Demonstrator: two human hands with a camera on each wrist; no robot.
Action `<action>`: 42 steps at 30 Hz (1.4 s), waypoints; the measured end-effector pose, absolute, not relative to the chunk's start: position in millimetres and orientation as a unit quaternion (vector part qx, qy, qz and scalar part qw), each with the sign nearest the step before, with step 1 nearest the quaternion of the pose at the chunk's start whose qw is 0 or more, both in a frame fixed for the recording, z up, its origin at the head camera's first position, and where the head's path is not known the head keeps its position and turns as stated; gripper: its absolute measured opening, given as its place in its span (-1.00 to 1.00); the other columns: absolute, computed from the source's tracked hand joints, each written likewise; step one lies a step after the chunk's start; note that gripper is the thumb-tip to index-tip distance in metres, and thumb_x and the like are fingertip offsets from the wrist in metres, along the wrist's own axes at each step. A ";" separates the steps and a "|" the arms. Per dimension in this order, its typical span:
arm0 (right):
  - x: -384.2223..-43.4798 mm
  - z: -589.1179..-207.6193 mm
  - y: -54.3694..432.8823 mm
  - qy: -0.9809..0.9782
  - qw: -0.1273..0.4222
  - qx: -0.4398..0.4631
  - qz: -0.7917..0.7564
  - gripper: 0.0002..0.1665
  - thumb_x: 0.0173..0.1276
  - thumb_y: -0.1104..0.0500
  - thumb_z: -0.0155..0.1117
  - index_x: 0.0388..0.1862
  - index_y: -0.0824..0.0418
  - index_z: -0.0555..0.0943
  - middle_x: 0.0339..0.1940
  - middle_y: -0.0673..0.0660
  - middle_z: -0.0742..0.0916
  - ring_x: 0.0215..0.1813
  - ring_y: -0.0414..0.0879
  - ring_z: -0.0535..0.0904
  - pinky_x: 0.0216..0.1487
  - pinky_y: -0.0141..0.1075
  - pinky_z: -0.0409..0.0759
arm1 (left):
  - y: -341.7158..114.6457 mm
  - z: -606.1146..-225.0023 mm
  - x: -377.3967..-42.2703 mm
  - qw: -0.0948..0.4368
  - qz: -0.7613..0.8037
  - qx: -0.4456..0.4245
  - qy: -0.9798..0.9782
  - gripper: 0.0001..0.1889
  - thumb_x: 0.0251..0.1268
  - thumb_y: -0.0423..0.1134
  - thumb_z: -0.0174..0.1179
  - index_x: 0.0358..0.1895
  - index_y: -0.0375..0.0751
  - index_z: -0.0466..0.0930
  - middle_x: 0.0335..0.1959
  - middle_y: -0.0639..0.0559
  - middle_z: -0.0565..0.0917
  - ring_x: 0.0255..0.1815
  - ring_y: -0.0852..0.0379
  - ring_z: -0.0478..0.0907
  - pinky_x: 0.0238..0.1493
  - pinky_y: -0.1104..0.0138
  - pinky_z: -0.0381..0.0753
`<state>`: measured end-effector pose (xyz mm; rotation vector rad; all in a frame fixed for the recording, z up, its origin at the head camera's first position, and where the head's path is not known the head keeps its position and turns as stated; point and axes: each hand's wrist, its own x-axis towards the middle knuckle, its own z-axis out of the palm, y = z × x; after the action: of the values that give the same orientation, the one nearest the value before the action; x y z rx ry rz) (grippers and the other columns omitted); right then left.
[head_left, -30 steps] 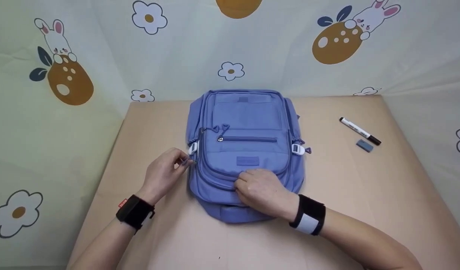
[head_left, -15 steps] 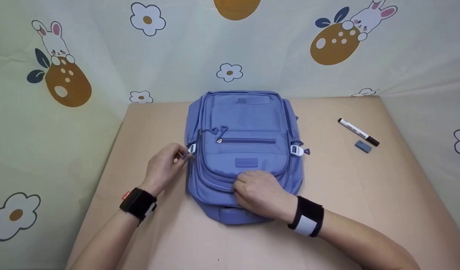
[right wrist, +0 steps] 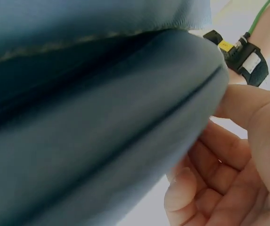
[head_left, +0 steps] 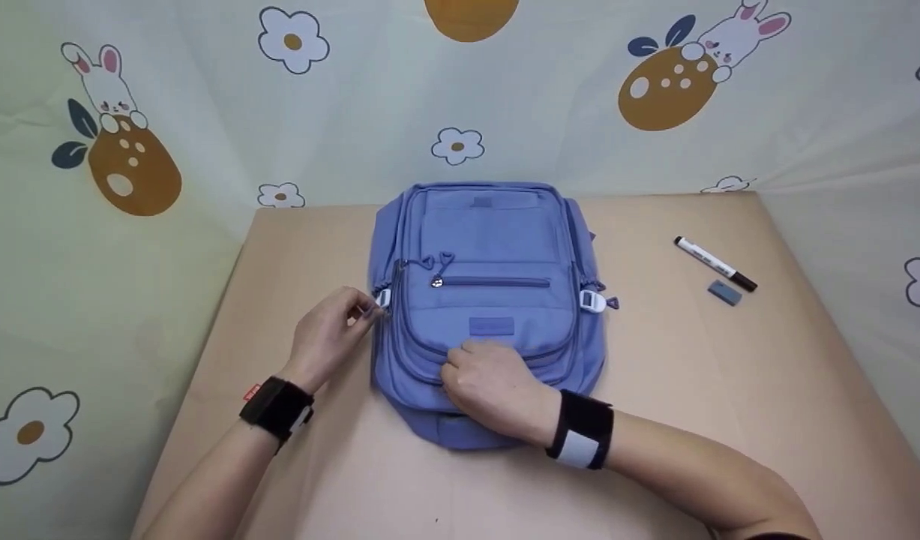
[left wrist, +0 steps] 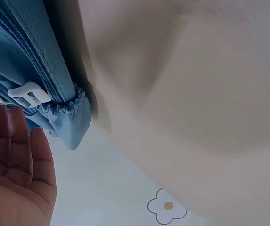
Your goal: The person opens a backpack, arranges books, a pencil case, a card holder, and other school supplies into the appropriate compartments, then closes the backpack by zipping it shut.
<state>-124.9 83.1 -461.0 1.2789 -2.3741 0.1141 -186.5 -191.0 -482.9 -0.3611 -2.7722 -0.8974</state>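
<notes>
A blue backpack (head_left: 497, 236) lies front side up on the table, its top toward the back wall. At its left edge, beside a white buckle (head_left: 384, 298), my left hand (head_left: 328, 330) pinches a small dark zipper pull, mostly hidden by the fingertips. The left wrist view shows several fingers (left wrist: 19, 141) of that hand next to the bag's side pocket (left wrist: 71, 125). Low on the bag's front, my right hand (head_left: 497, 386) grips the zipped edge with curled fingers. From the right wrist, a fold of blue fabric (right wrist: 125, 132) runs between thumb and fingers (right wrist: 219, 165).
To the right of the backpack lie a white marker with black ends (head_left: 714, 262) and a small blue-grey eraser (head_left: 724, 292). Two more zipper pulls rest on the bag's front, near a short horizontal zipper (head_left: 497, 283). A printed cloth (head_left: 355, 112) encloses the table's back and sides.
My left hand has moved slightly up along the bag's left edge, then stayed there. My right hand has shifted left along the lower front edge in the last half second.
</notes>
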 end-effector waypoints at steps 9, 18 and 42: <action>-126.4 -462.9 83.3 -0.847 0.245 0.470 0.039 -0.77 0.31 0.29 0.20 -0.56 0.14 0.59 -0.51 -0.02 0.64 -0.46 -0.13 0.53 -0.54 -0.28 0.51 | -191.6 -485.9 -210.8 0.125 -0.305 -0.116 -0.937 -0.85 0.39 -0.16 0.36 -0.18 -0.14 0.64 -0.26 0.01 0.66 -0.27 0.06 0.57 -0.26 0.16 0.53; -125.5 -462.6 84.4 -0.852 0.228 0.470 0.036 -0.82 0.29 0.28 0.25 -0.52 0.13 0.65 -0.49 -0.03 0.65 -0.45 -0.14 0.54 -0.53 -0.31 0.52 | -184.8 -484.8 -247.4 0.092 -0.319 -0.062 -0.941 -0.83 0.43 -0.11 0.31 -0.16 -0.12 0.62 -0.19 -0.01 0.67 -0.21 0.01 0.59 -0.20 0.13 0.53; -127.1 -468.4 87.8 -0.853 0.232 0.462 0.070 -0.72 0.41 0.13 0.29 -0.55 0.08 0.63 -0.53 -0.06 0.59 -0.46 -0.15 0.51 -0.51 -0.31 0.51 | -177.6 -490.4 -261.4 0.058 -0.356 -0.010 -0.933 -0.77 0.48 -0.07 0.23 -0.12 -0.17 0.65 -0.15 -0.06 0.69 -0.18 -0.02 0.62 -0.16 0.12 0.54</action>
<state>-127.1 87.8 -468.4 1.2704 -2.3451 0.1915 -261.4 -177.6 -490.4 -0.0294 -2.8268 -1.0776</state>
